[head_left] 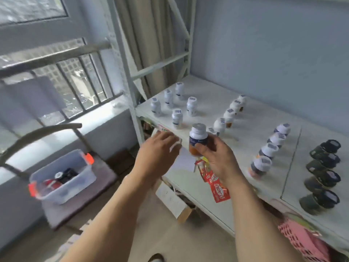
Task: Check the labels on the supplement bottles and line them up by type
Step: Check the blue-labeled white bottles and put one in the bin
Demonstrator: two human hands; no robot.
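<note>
This looks like a spare room in a home used for storage. A white metal shelving rack [132, 76] stands against a pale blue wall [264, 44], its white shelf [207, 95] carrying sorted rows of supplement bottles [228, 114]. To the left is a barred window [75, 78] with a beige curtain [145, 35] beside it. Near the floor sit a clear plastic storage bin [62, 178], cardboard boxes [175, 203] and a pink basket [302, 241].

The white shelf [207, 95] carried white bottles [177, 118] at its window end, two rows of white-capped bottles [229, 115] mid-shelf, and dark jars [324, 178] beyond.
</note>
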